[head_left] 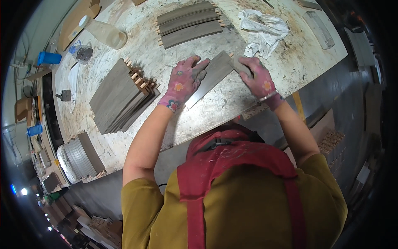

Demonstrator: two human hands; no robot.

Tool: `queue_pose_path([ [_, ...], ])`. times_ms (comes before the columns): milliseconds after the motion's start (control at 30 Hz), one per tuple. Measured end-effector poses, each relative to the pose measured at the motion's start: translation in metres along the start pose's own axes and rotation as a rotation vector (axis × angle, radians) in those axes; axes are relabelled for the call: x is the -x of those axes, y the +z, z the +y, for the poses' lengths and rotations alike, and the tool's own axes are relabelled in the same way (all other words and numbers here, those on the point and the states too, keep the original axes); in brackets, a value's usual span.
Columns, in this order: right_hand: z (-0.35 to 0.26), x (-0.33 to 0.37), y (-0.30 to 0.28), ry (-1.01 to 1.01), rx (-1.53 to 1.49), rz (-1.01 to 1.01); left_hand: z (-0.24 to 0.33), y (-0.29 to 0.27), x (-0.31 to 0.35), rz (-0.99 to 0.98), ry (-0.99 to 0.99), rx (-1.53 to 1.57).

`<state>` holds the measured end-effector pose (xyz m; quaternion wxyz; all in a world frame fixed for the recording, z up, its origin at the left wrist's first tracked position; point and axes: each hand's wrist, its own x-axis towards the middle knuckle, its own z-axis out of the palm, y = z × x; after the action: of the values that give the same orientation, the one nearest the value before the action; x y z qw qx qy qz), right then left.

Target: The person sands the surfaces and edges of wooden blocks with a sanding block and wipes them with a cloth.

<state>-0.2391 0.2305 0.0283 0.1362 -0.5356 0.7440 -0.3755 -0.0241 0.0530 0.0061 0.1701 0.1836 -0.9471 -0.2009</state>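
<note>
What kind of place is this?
Probably a workshop: there's a big, stained worktable, a stack of grey boards with wooden pegs sticking out, and smudged pink gloves.

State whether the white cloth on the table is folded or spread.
Neither: the white cloth lies crumpled; irregular creases and an uneven outline show it.

Both forearms reach up and forward from short olive sleeves [143, 193], bare between cuff and glove. The left forearm [145, 139] leans inward, its left hand [182, 83] bent at the knuckles, palm down. The right forearm [295, 129] slants inward too, the right hand [260, 81] well apart from the other, its fingers pointing left. Both wear pink, flowered gloves with greyed fingertips.
</note>
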Motion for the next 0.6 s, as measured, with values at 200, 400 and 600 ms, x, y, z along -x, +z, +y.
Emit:
queue_pose_path([
  [200, -0.031, 0.031, 0.007, -0.444, 0.191, -0.254, 0.002, -0.005, 0.0, -0.035, -0.002, -0.029],
  [400, -0.078, 0.014, 0.075, -0.778, 0.134, -0.404, 0.004, -0.008, -0.007, -0.087, -0.007, 0.001],
  [600, -0.004, -0.012, -0.002, -0.49, 0.35, -0.235, -0.002, -0.006, -0.002, -0.085, -0.014, -0.013],
])
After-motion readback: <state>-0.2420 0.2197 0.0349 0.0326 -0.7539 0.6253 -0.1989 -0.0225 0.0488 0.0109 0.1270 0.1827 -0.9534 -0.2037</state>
